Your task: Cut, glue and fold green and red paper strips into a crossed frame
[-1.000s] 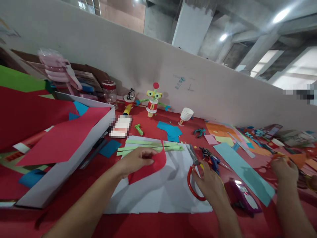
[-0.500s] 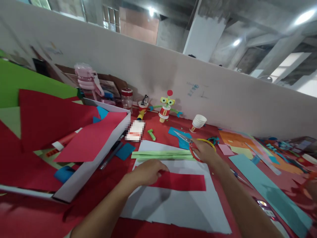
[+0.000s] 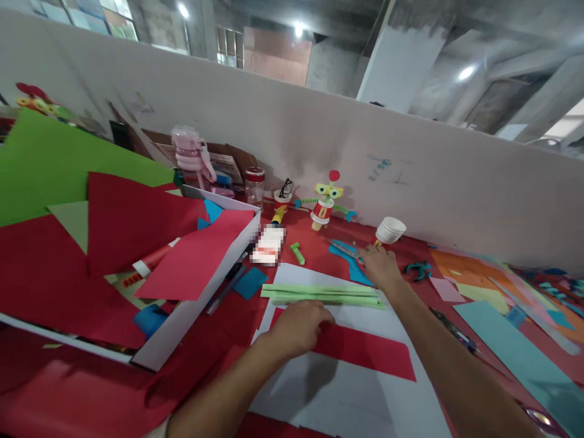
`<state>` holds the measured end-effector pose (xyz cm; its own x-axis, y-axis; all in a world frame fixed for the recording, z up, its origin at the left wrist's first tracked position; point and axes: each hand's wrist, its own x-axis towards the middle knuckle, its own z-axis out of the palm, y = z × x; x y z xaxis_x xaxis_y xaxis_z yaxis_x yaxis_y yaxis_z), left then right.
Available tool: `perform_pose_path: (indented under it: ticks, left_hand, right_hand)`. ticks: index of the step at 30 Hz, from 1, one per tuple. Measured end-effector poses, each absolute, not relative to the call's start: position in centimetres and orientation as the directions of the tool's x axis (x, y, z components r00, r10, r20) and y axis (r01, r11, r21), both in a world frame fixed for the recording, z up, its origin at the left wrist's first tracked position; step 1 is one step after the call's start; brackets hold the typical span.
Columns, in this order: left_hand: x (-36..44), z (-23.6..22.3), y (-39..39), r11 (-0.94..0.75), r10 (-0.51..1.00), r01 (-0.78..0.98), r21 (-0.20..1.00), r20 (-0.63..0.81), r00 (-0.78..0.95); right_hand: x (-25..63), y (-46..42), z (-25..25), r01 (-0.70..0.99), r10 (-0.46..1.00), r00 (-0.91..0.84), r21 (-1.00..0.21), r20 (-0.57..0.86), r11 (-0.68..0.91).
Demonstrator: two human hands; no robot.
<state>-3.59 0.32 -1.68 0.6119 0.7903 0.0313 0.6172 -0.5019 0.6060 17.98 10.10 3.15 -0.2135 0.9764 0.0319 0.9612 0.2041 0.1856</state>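
Note:
My left hand [image 3: 301,328] is closed over the left part of a red paper strip [image 3: 369,350], fingers curled at its upper edge. The strip lies over a white sheet [image 3: 356,401]. Just beyond my left hand, several light green paper strips [image 3: 319,293] lie in a bundle across the sheet's top. My right hand [image 3: 379,267] is around the handles of a pair of scissors [image 3: 344,249], largely hiding them. The blades point left over a piece of blue paper [image 3: 358,267].
A box [image 3: 205,322] of coloured paper stands at left. Behind are a phone [image 3: 268,245], a folded green paper piece [image 3: 297,253], a paper-cup figure [image 3: 323,210] and stacked white cups [image 3: 390,230]. A teal sheet [image 3: 515,340] and a craft knife [image 3: 456,331] lie at right.
My view has turned left. My right hand has lowered with the scissors toward the blue paper, its yellow handle now mostly hidden. The red strip slants more, with my left hand still at it.

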Motion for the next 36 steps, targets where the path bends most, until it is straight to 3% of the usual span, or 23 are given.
perform_pose_path:
  ticks: [2, 4, 9, 12, 14, 16, 19, 22, 24, 29, 33, 36]
  left_hand:
    - [-3.7, -1.4, 0.5, -0.482, 0.806, 0.633, 0.606, 0.022, 0.592]
    - [-3.9, -1.0, 0.6, -0.454, 0.825, 0.659, 0.600, 0.004, 0.565]
    - [-3.8, 0.0, -0.1, -0.431, 0.869, 0.701, 0.568, 0.052, 0.492]
    - [-3.5, 0.7, -1.3, -0.564, 0.825, 0.704, 0.432, 0.273, 0.494]
    - [-3.4, 1.1, -2.1, -0.665, 0.724, 0.704, 0.249, 0.446, 0.526]
    - [-3.4, 1.2, -2.6, -0.717, 0.629, 0.690, 0.100, 0.519, 0.579]
    - [-3.1, 0.9, -2.9, -0.737, 0.639, 0.674, 0.055, 0.381, 0.668]
    - [-2.5, 0.0, -2.9, -0.714, 0.699, 0.694, 0.096, 0.170, 0.695]
    - [-2.3, -0.4, -2.9, -0.687, 0.727, 0.717, 0.119, 0.115, 0.677]
    - [-2.2, -0.7, -2.8, -0.591, 0.806, 0.795, 0.139, 0.079, 0.586]
    - [-1.8, -0.9, -3.0, -0.575, 0.818, 0.790, 0.212, 0.127, 0.561]
    - [-1.4, -1.2, -3.2, -0.588, 0.808, 0.758, 0.284, 0.162, 0.566]
  right_hand:
    - [16.9, 7.1, 3.6, 0.960, 0.964, -0.261, 0.120, 0.042, 0.254]
    - [16.4, 3.4, 3.6, 0.910, 0.915, -0.403, -0.105, 0.011, 0.402]
    - [17.7, -3.1, 2.4, 0.877, 0.901, -0.423, -0.210, 0.091, 0.433]
    - [19.0, -3.8, 1.6, 0.843, 0.829, -0.402, -0.195, 0.389, 0.501]
    - [19.6, -3.8, 1.0, 0.817, 0.681, -0.389, -0.108, 0.621, 0.566]
    - [19.9, -4.0, 0.3, 0.797, 0.559, -0.418, -0.007, 0.716, 0.604]
    - [19.8, -4.7, -1.0, 0.767, 0.589, -0.527, 0.044, 0.613, 0.640]
    - [19.4, -5.5, -2.4, 0.790, 0.716, -0.529, -0.043, 0.456, 0.611]
    - [19.2, -5.8, -2.9, 0.818, 0.779, -0.493, -0.098, 0.388, 0.566]
    - [18.8, -5.9, -2.9, 0.847, 0.840, -0.451, -0.152, 0.303, 0.510]
    - [18.4, -5.9, -2.9, 0.874, 0.843, -0.402, -0.125, 0.356, 0.470]
    - [18.1, -5.7, -3.2, 0.887, 0.873, -0.325, -0.202, 0.365, 0.415]
